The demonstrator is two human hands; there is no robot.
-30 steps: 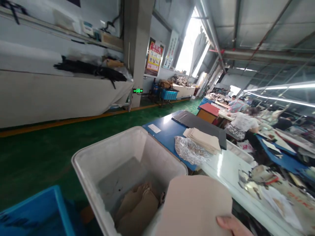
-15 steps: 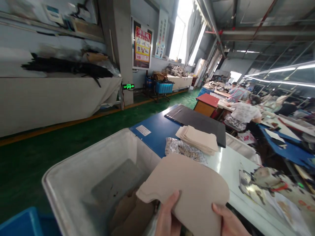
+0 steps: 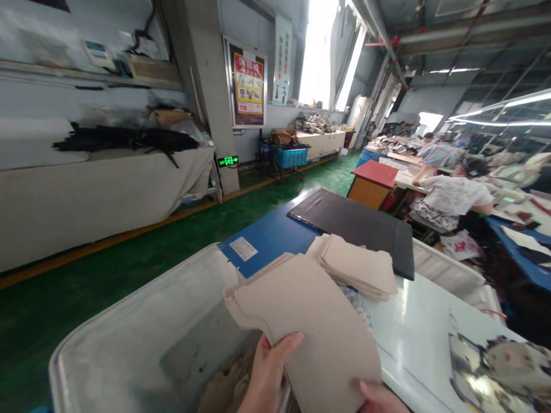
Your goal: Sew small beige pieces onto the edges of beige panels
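Observation:
A stack of beige cut fabric pieces (image 3: 318,321) with curved edges is held between my two hands, above the near corner of the table and the edge of a bin. My left hand (image 3: 273,364) grips its left side, thumb on top and fingers underneath. At the lower right edge, my right hand (image 3: 379,396) pinches it, partly cut off by the frame. Just beyond lies another pile of beige pieces (image 3: 359,264) on the table. A crinkled clear plastic bag (image 3: 357,301) is mostly hidden behind the held stack.
A large white bin (image 3: 129,321) with beige pieces at its bottom stands at the left. The table (image 3: 422,327) carries a black flat board (image 3: 357,223) and, at right, a sewing machine (image 3: 499,367). Seated people work farther back at right.
The held stack has turned and shifted left, its layers now fanned at the left edge. My left hand has moved left, my right hand lower. The camera view has shifted slightly.

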